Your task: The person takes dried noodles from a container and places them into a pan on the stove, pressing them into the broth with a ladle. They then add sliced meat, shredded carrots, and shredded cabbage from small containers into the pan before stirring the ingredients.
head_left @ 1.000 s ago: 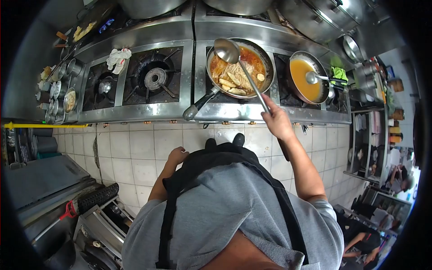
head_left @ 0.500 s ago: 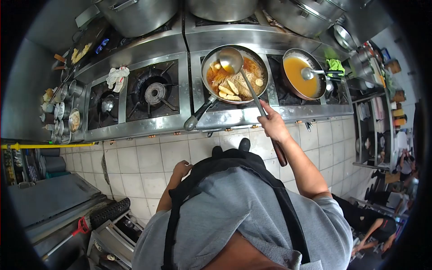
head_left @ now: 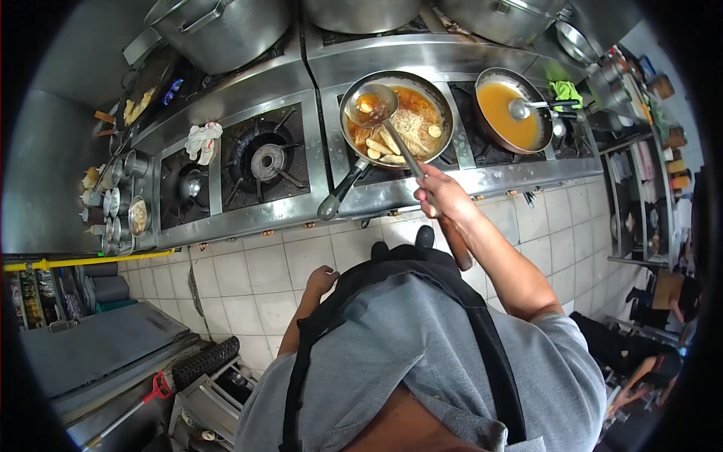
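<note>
My right hand [head_left: 443,192] is wrapped round the long handle of a ladle [head_left: 411,160]. The ladle's bowl holds broth with a pale slice in it, over the left side of a frying pan [head_left: 449,120]. Reddish-brown broth, thin pale noodles [head_left: 413,129] and yellowish elongated pieces [head_left: 379,148] fill the pan. Its black handle [head_left: 343,193] points toward me over the stove's front edge, untouched. My left hand [head_left: 322,280] hangs low beside my apron, fingers loosely bent and apart, holding nothing.
Right of the pan, a second pan [head_left: 482,124] of orange-brown liquid holds another ladle [head_left: 520,109]. Large metal pots [head_left: 226,34] line the back. A white cloth [head_left: 203,142] lies by the left burner [head_left: 267,162]. Other people, one a dark-clothed person [head_left: 640,369], are at far right.
The ladle's bowl has turned upward and now carries broth with a slice. My right hand has shifted slightly left along with it. The whole view has tilted a little.
</note>
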Tool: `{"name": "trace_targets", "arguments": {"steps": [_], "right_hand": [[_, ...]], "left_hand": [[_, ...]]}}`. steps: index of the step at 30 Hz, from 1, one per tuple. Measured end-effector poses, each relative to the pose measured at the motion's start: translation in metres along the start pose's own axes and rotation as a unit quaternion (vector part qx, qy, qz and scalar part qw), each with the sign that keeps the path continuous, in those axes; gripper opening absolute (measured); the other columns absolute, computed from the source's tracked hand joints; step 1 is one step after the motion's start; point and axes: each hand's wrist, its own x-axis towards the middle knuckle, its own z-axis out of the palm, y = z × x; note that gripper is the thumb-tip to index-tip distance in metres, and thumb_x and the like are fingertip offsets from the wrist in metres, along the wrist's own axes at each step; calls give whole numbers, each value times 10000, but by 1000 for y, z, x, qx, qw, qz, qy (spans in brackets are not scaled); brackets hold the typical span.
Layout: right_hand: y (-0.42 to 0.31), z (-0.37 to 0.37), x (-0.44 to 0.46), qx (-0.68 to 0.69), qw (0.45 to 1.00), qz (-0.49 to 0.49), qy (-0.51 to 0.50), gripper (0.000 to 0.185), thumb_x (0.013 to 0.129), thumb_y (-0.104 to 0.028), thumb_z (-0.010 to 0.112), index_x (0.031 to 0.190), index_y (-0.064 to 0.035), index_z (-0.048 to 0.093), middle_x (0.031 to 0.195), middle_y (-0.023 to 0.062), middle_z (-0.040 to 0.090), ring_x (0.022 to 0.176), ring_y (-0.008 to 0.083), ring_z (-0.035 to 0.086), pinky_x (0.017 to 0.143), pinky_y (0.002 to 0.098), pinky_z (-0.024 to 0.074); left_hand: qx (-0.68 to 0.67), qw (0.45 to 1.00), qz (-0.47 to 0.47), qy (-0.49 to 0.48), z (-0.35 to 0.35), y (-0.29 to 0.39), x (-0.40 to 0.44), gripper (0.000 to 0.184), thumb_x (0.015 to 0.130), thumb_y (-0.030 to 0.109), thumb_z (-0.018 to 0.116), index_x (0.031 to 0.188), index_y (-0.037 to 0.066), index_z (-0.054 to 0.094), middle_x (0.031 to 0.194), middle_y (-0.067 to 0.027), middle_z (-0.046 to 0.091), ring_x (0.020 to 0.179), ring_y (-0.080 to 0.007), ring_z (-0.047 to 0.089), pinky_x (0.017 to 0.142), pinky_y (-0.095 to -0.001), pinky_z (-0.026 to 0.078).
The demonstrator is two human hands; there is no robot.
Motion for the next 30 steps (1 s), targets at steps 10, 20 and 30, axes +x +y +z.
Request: {"name": "trace_targets", "arguments": {"steps": [10,20,30], "right_hand": [[4,-37,-73,-301,953,-5,35,581,971,-80,539,1532,-76,390,798,51,616,524,125,546,470,278,456],[-10,-69,-124,-725,649,-166,157,647,914,-142,615,1521,-239,410,893,209,701,824,423,677,782,515,537],[-3,-105,-103,-828,484,-214,186,706,863,-88,612,1523,-238,412,825,146,644,639,348,661,619,469,555]], "left_hand": [[-5,999,-29,-12,9,-20,-1,567,822,501,699,1137,30,706,1106,-240,711,1079,-389,667,934,-438,524],[-13,999,-21,-27,5,-7,6,560,795,469,691,1138,27,706,1101,-244,710,1068,-393,670,936,-438,524],[-6,1000,19,-16,1,-6,3,575,791,460,693,1131,-4,702,1054,-251,720,1020,-389,689,907,-428,535]]}}
